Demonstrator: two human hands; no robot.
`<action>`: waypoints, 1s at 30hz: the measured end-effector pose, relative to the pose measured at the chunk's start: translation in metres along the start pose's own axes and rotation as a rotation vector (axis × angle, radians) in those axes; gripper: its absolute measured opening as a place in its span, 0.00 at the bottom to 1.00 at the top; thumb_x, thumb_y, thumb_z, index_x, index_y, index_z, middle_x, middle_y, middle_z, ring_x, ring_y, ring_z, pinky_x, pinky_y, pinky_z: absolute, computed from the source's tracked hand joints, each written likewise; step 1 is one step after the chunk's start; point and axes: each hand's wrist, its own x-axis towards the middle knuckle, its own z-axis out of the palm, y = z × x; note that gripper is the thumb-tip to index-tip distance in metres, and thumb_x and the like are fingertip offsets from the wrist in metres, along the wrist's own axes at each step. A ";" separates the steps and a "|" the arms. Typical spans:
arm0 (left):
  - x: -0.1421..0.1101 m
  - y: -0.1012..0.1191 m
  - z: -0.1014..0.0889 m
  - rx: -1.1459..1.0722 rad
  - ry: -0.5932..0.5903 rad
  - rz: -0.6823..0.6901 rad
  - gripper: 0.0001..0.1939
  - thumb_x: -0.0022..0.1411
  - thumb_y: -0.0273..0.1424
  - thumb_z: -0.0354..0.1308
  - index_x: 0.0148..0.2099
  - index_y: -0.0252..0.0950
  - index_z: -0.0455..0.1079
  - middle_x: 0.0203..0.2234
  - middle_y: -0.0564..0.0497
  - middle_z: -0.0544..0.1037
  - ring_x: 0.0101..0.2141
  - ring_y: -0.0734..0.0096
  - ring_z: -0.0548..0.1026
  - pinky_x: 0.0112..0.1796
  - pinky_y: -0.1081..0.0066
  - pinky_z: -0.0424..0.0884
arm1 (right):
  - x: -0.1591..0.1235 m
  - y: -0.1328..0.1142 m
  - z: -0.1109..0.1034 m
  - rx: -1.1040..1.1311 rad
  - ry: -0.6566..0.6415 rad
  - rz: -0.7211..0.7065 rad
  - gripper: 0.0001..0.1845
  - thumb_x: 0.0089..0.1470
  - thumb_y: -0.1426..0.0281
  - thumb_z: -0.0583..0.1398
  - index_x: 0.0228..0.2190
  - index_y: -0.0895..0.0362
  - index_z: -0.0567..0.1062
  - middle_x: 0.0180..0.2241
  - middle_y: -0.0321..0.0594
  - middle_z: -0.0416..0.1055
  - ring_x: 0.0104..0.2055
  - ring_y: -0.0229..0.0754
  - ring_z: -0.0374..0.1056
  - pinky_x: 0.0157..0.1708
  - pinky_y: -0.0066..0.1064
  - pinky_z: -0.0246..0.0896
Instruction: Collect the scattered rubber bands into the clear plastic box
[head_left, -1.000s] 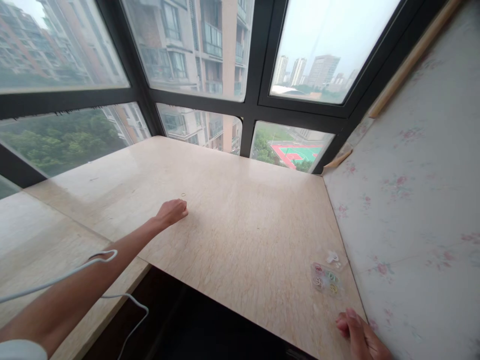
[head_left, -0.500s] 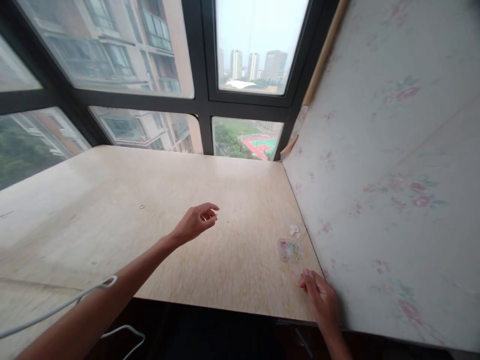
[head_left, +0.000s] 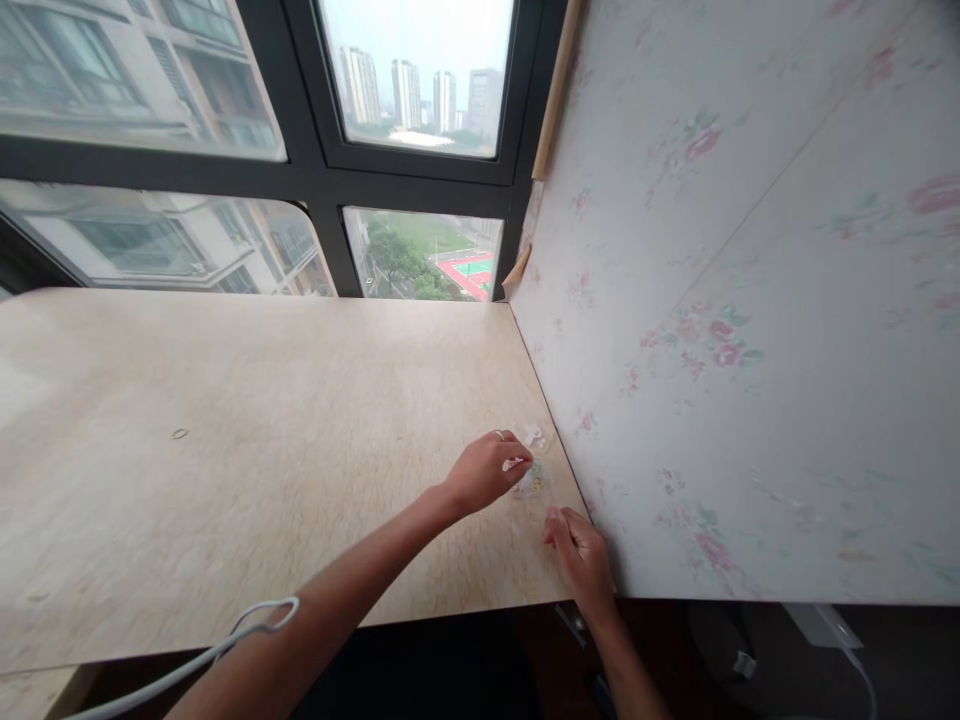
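Observation:
My left hand [head_left: 487, 472] reaches across the table to a small clear plastic box [head_left: 534, 490], partly covering it. Its thumb and fingertips are pinched together over the compartments; whatever they grip, if anything, is too small to make out. A thin ring-like band shows on one finger. In the box lie small coloured loops, among them green and yellow ones [head_left: 538, 482]. My right hand [head_left: 577, 550] rests closed by the table's right edge, just in front of the box, its contents hidden. Behind the box lies a small white piece [head_left: 533, 435].
One thin loop [head_left: 180, 434] lies far left on the pale table [head_left: 300, 480]. A flowered wall [head_left: 750, 400] borders the right side, and dark-framed windows [head_left: 405, 175] stand behind. A white cable [head_left: 259, 620] runs along my left forearm.
My left hand has moved right, from near the lone loop to the clear box, its fingers parting midway and now pinched. My view has turned right. The right hand stays closed near the wall.

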 end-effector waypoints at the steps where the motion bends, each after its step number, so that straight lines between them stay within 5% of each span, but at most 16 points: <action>1: 0.002 0.000 0.005 0.041 -0.016 0.019 0.07 0.61 0.28 0.56 0.37 0.37 0.76 0.36 0.49 0.78 0.37 0.69 0.73 0.37 0.70 0.69 | 0.000 0.000 0.000 -0.003 0.000 0.001 0.22 0.63 0.62 0.51 0.19 0.55 0.65 0.20 0.33 0.62 0.24 0.37 0.61 0.28 0.28 0.54; 9: 0.014 -0.003 0.030 0.331 -0.146 0.153 0.09 0.62 0.28 0.54 0.35 0.36 0.76 0.38 0.46 0.75 0.40 0.63 0.71 0.41 0.64 0.67 | 0.001 0.001 0.000 -0.006 0.001 0.014 0.22 0.63 0.61 0.50 0.19 0.55 0.65 0.20 0.33 0.62 0.24 0.37 0.61 0.28 0.28 0.54; 17: 0.014 -0.004 0.033 0.269 -0.178 0.144 0.10 0.62 0.26 0.52 0.39 0.37 0.75 0.40 0.44 0.75 0.41 0.61 0.71 0.41 0.62 0.68 | 0.001 -0.002 -0.001 -0.020 0.001 0.022 0.22 0.62 0.61 0.50 0.19 0.55 0.66 0.20 0.34 0.63 0.24 0.37 0.61 0.28 0.28 0.55; 22: -0.002 -0.019 0.015 0.106 -0.004 0.002 0.12 0.63 0.26 0.50 0.44 0.36 0.73 0.40 0.44 0.75 0.43 0.62 0.71 0.45 0.62 0.68 | 0.000 -0.003 -0.002 -0.011 0.000 0.045 0.23 0.63 0.59 0.50 0.18 0.55 0.65 0.20 0.34 0.63 0.25 0.38 0.61 0.28 0.28 0.56; 30: -0.068 -0.074 -0.013 0.090 0.240 -0.355 0.09 0.62 0.26 0.49 0.41 0.35 0.71 0.35 0.47 0.76 0.35 0.68 0.73 0.39 0.67 0.69 | -0.001 -0.003 -0.002 -0.027 -0.007 0.044 0.23 0.62 0.59 0.50 0.19 0.55 0.64 0.20 0.33 0.63 0.24 0.38 0.62 0.28 0.28 0.55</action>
